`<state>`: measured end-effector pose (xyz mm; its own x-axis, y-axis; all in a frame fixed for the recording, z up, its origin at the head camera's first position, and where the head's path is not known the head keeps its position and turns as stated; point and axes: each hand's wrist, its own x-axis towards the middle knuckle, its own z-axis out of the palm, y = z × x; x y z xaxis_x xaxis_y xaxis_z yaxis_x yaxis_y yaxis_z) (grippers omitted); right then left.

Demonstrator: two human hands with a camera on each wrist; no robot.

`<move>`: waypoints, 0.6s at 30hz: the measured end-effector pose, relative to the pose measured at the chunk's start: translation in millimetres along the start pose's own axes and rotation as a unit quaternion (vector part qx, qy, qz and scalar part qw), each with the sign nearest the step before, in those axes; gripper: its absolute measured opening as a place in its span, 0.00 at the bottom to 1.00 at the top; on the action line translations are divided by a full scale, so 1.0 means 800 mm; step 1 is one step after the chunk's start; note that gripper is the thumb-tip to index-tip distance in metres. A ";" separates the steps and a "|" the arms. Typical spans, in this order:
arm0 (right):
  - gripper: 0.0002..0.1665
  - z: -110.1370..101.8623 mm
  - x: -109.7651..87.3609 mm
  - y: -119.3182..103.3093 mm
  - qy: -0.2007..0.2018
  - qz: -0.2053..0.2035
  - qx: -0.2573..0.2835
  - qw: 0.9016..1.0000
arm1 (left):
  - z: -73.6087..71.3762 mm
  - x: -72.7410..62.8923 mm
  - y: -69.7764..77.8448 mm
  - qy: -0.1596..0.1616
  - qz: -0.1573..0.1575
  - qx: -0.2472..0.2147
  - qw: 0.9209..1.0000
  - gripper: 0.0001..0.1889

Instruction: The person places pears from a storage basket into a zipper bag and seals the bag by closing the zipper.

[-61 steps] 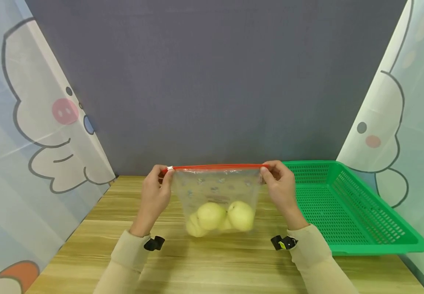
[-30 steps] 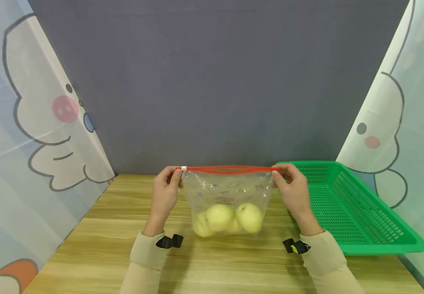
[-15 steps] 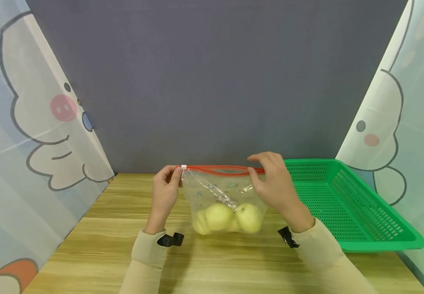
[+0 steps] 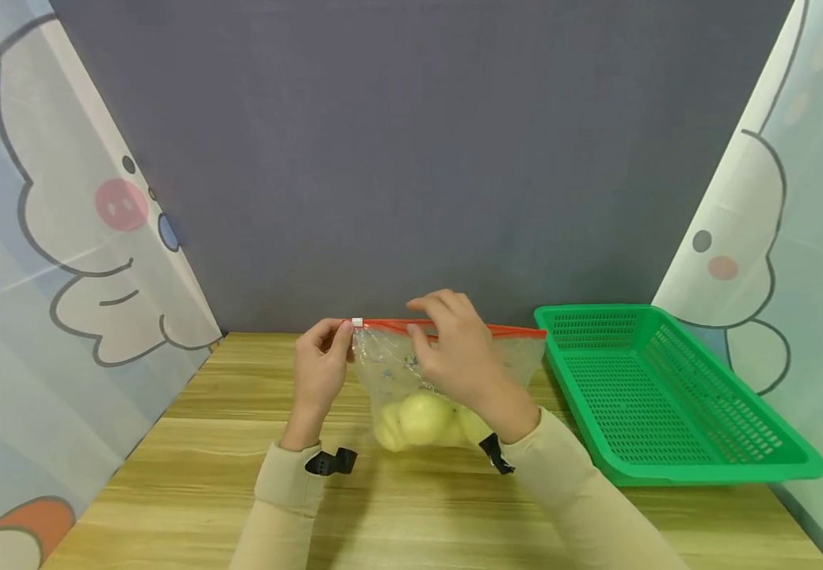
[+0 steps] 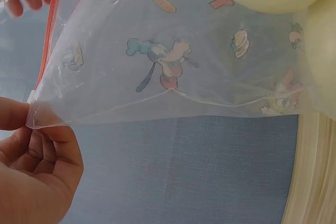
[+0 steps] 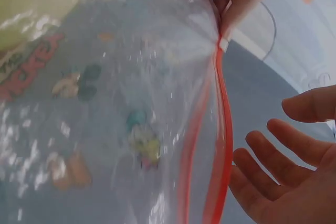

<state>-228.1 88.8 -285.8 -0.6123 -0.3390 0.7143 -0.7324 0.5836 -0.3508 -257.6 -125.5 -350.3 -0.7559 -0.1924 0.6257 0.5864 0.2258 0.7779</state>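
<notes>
A clear zip bag with cartoon prints and a red zip edge stands at the middle, its mouth partly parted. Several pale yellow-green round fruits lie in its bottom. My left hand pinches the bag's top left corner between thumb and fingers, right beside the white slider; the left wrist view shows this pinch too. My right hand is in front of the bag near the zip, thumb and fingers spread apart. In the right wrist view its fingers lie beside the red edge, holding nothing.
A green perforated plastic basket stands on the right of the wood-grain table. A dark grey cloth hangs behind, with cartoon-printed curtains on both sides.
My right hand has let go of the bag's right corner and moved left along the zip toward the slider. My left hand still pinches the left corner.
</notes>
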 end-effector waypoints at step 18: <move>0.17 0.043 0.026 -0.004 -0.075 -0.019 -0.073 0.994 | 0.003 0.000 0.002 0.000 0.006 -0.013 1.000 0.13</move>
<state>-248.7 54.7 -291.0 -0.6303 -0.4636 0.6228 -0.7122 0.6646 -0.2261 -257.0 -123.1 -349.4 -0.7493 -0.1903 0.6343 0.6022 0.2028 0.7722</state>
